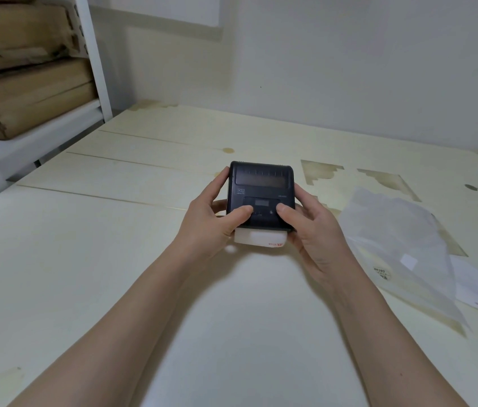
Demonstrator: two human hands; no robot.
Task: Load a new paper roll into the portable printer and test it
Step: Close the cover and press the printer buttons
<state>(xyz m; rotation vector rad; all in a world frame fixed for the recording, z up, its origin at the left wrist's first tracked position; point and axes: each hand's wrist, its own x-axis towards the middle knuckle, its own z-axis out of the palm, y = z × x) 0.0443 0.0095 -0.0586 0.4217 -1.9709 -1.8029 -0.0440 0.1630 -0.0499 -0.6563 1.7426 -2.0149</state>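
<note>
Left hand point(208, 221) grips the printer point(261, 195) at its 9 o'clock side, thumb on the button panel. Printer sits mid-surface point(85, 274), lid shut, paper point(260, 239) protruding at 6 o'clock. Right hand point(308, 227) grips at 3 o'clock. Judged: test stage; next needs a button press.

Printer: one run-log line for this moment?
printer closed | left hand, right hand grip it | thumbs on panel | paper protruding

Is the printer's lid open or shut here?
Shut: the printer shows its flat closed top, with white paper sticking out at the near edge.
</note>
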